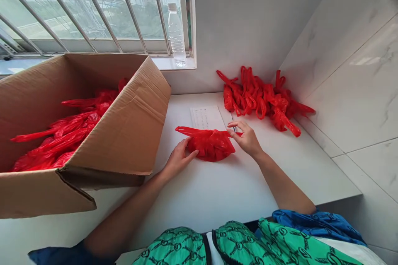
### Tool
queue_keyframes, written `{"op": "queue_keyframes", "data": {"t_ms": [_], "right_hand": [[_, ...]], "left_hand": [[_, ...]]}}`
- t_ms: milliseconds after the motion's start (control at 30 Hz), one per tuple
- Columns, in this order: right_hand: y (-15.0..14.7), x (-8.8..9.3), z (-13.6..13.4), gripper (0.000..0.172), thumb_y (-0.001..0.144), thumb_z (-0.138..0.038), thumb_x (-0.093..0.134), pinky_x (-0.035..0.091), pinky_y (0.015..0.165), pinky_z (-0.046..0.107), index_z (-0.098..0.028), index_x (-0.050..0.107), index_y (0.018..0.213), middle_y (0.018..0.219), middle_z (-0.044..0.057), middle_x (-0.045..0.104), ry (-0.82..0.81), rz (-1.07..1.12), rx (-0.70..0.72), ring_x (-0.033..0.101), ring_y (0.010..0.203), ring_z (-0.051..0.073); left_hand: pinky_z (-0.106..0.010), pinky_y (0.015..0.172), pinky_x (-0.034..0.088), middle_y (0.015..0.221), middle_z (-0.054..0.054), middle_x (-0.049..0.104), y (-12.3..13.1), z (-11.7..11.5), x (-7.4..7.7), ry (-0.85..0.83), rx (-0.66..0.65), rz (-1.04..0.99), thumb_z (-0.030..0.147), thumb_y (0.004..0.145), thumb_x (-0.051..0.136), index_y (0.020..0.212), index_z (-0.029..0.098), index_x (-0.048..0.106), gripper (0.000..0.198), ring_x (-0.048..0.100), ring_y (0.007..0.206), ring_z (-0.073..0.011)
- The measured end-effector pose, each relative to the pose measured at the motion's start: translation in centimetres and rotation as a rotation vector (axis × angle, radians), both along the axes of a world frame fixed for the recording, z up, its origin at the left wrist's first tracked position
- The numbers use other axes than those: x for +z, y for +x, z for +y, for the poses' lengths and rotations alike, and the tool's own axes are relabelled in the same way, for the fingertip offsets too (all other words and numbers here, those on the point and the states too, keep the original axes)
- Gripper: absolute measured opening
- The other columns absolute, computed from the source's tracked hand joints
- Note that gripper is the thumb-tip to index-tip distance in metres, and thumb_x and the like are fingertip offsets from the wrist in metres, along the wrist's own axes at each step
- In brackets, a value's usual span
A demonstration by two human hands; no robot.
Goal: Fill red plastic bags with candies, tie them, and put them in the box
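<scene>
On the white table in front of me lies a tied red plastic bag (212, 145), its long handle ends stretching left and right. My left hand (180, 155) rests against the bag's left side, thumb apart from the fingers, not wrapped round it. At the right handle end, my right hand (245, 136) has its thumb and index finger together on the red plastic. A sheet of paper with printed rows (203, 116) is partly covered by the bag, and a pen (233, 122) lies just behind my right hand.
A large open cardboard box (133, 120) holding several red bags (77, 128) stands at the left. Several more red bags (253, 95) are heaped at the back right against the wall. A clear water bottle (177, 37) stands on the sill by the barred window.
</scene>
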State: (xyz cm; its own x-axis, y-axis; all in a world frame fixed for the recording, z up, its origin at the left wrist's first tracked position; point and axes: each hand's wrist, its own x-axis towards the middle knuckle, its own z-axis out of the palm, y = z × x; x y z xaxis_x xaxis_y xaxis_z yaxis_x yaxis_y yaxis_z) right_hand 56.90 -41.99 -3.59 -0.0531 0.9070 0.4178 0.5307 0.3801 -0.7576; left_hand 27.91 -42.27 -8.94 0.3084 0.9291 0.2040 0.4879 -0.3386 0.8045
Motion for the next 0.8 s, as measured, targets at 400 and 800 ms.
{"op": "queue_keyframes", "data": {"t_ms": [400, 800], "right_hand": [[-1.3, -1.7, -1.7, 0.016, 0.092, -0.034, 0.054, 0.044, 0.066, 0.028, -0.021, 0.062, 0.089, 0.083, 0.001, 0.065, -0.342, -0.115, 0.337, 0.059, 0.074, 0.017], [-1.2, -0.5, -1.8, 0.027, 0.081, -0.036, 0.069, 0.047, 0.068, 0.031, -0.023, 0.064, 0.103, 0.099, 0.004, 0.067, -0.256, -0.279, 0.100, 0.062, 0.078, 0.019]], "left_hand": [[-0.034, 0.085, 0.051, 0.103, -0.009, 0.070, -0.7, 0.4, 0.4, -0.236, 0.063, -0.451, 0.043, 0.084, 0.064, 0.112, 0.014, 0.062, 0.041, 0.065, 0.098, -0.0245], [-0.034, 0.089, 0.049, 0.110, -0.009, 0.066, -2.9, 0.2, 2.8, -0.282, -0.133, -0.282, 0.052, 0.096, 0.039, 0.105, 0.018, 0.071, 0.047, 0.062, 0.102, -0.0253]]}}
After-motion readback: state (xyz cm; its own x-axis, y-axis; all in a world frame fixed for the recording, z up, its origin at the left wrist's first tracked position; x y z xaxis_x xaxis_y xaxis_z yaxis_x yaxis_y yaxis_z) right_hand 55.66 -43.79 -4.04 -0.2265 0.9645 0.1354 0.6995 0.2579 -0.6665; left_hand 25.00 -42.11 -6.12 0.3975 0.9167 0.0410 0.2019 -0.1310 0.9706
